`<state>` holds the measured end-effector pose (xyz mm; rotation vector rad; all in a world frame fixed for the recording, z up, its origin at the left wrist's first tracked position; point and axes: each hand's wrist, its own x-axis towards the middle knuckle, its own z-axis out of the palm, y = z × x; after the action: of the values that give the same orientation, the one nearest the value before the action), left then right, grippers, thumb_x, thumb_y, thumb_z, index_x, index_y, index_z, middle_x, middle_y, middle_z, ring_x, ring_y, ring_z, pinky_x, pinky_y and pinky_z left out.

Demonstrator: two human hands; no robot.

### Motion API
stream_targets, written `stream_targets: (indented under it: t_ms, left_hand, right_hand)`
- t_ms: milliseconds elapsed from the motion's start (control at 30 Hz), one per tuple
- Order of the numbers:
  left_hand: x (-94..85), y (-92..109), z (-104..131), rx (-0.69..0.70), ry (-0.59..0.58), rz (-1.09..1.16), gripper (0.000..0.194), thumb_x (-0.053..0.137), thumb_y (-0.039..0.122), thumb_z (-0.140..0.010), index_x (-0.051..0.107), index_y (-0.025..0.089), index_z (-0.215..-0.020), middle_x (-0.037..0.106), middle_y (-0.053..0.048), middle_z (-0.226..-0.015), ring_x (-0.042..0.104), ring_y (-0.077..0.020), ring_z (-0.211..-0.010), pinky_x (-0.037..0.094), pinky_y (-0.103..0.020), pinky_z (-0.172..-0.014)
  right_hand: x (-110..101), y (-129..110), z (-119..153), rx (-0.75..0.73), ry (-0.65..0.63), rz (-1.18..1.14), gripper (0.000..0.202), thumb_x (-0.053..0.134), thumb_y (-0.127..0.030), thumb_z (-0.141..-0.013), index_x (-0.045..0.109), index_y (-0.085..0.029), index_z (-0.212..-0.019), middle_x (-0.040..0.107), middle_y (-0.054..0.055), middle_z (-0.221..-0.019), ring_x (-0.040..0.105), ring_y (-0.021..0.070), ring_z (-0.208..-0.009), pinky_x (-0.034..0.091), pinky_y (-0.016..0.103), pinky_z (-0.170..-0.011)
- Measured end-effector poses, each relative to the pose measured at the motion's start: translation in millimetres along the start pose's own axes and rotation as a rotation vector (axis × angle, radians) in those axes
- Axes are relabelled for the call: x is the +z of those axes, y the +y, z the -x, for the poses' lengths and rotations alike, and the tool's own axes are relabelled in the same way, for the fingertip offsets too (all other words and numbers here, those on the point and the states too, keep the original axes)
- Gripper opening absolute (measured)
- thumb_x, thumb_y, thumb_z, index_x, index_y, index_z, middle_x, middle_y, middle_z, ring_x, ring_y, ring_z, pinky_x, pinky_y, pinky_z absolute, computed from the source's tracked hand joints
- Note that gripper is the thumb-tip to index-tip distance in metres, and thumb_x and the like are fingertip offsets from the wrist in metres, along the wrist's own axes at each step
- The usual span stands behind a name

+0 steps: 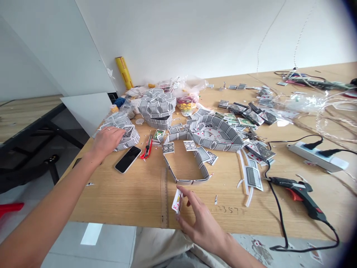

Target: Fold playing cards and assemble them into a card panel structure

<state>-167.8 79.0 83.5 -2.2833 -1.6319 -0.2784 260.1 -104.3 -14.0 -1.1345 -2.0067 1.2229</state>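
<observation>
My left hand (107,141) rests on a lidded box (130,137) made of playing cards, its fingers stretched over the top. Between thumb and fingers of my right hand (200,217), just above the table's front part, is a playing card (176,201) showing a red K. Just beyond that card stands a low open frame (192,181) of folded cards, with patterned cards at its far end. Behind it lies a wide card-built tray (217,143) with card faces on its floor. A rounded card-built box (157,104) with a slightly raised lid stands farther back.
A phone (128,159) and a red utility knife (146,147) lie left of the frame. A black glue gun (301,193) and a white power strip (318,156) with cables lie at right. Loose cards, card boxes (245,113) and plastic bags cover the back. A ruler (164,201) is near the front edge.
</observation>
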Motion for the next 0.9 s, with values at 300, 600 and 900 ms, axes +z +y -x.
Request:
stream_targets:
  t_ms: [300, 600, 900]
  left_hand:
    - [-9.7, 12.9, 2.5, -0.01, 0.119, -0.065, 0.034, 0.043, 0.034, -0.111, 0.073, 0.022, -0.098, 0.081, -0.012, -0.101, 0.075, -0.032, -0.104, 0.054, -0.045, -0.095]
    - [-42.3, 89.4, 45.6, 0.088, 0.424, 0.072, 0.017, 0.066, 0.03, -0.107, 0.071, 0.024, -0.093, 0.082, -0.001, -0.092, 0.077, -0.0214, -0.087, 0.059, -0.037, -0.086]
    - [-12.9, 239.5, 144.2, -0.184, 0.124, 0.959, 0.015, 0.065, 0.029, -0.108, 0.066, 0.025, -0.094, 0.076, 0.001, -0.08, 0.074, -0.0155, -0.069, 0.062, -0.026, -0.064]
  right_hand:
    - [-42.2, 14.5, 18.6, -0.009, 0.19, 0.207, 0.071, 0.059, -0.028, -0.101, 0.035, -0.03, -0.168, 0.064, 0.014, -0.14, 0.064, 0.0333, -0.127, 0.056, 0.049, -0.106]
    - [-61.6, 70.5, 24.4, 0.189, 0.557, 0.602, 0.066, 0.053, -0.036, -0.101, 0.039, -0.019, -0.164, 0.071, 0.018, -0.124, 0.066, 0.0411, -0.118, 0.052, 0.065, -0.103]
    - [-38.2, 9.2, 25.8, 0.159, 0.228, -0.048, 0.042, 0.062, -0.053, -0.106, 0.065, -0.025, -0.137, 0.071, 0.016, -0.135, 0.07, 0.0336, -0.12, 0.058, 0.052, -0.104]
